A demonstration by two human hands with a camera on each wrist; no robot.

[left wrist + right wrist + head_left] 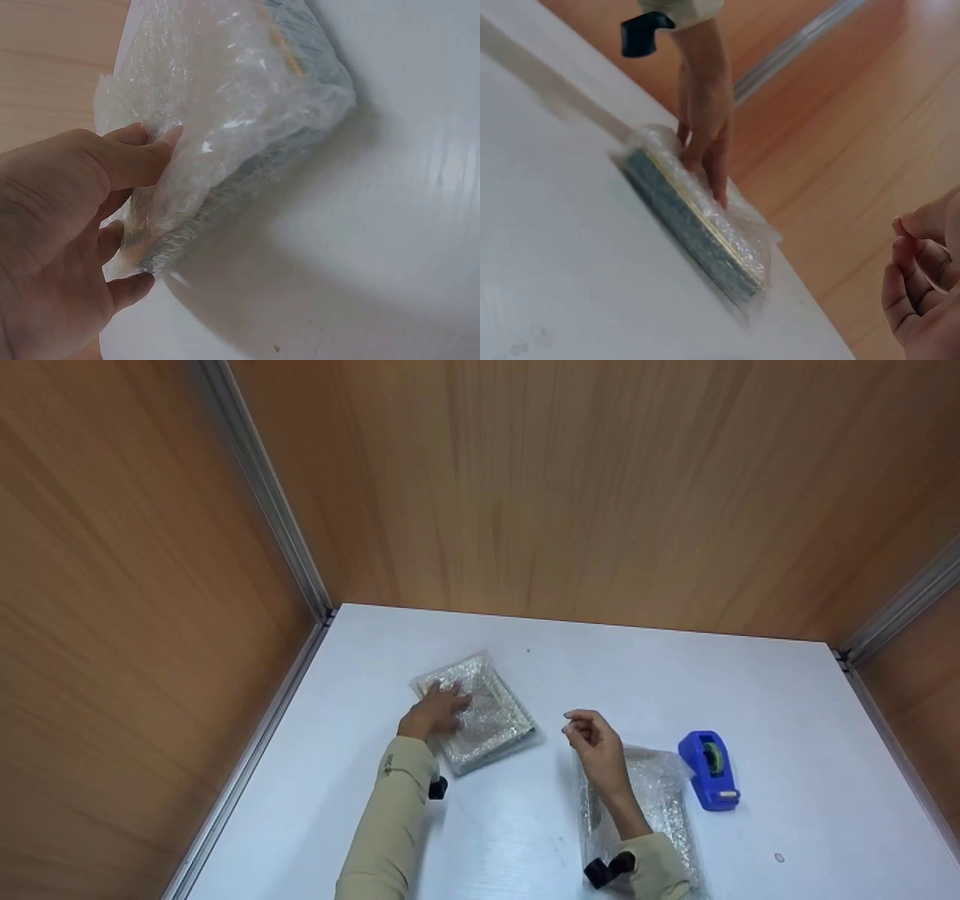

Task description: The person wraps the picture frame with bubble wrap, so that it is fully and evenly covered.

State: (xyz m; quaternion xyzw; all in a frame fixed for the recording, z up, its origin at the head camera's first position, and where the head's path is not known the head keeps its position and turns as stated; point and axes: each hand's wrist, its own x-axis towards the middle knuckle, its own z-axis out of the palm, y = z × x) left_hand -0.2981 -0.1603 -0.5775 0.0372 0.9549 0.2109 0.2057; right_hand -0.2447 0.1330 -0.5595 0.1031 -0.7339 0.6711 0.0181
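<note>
My left hand (435, 714) rests on a flat package in bubble wrap (491, 727), its fingers spread over the top. The left wrist view shows the thumb (154, 157) against the loose wrap, with other fingertips near the package's edge. Gold-coloured edging shows through the plastic along its side (697, 217). Raised over the table, my right hand (600, 750) has bent fingers, thumb and forefinger tips close together. Nothing can be made out between them; a thin clear piece could not be seen. Below the right forearm lies a second bubble-wrapped package (664, 787), partly covered by it.
A blue tape dispenser (709, 771) with a greenish roll stands right of the second package. A small pinkish bit or mark (779, 857) is on the white table (787, 712) near the front right. Wooden panels (570, 495) with metal rails (262, 487) enclose the table.
</note>
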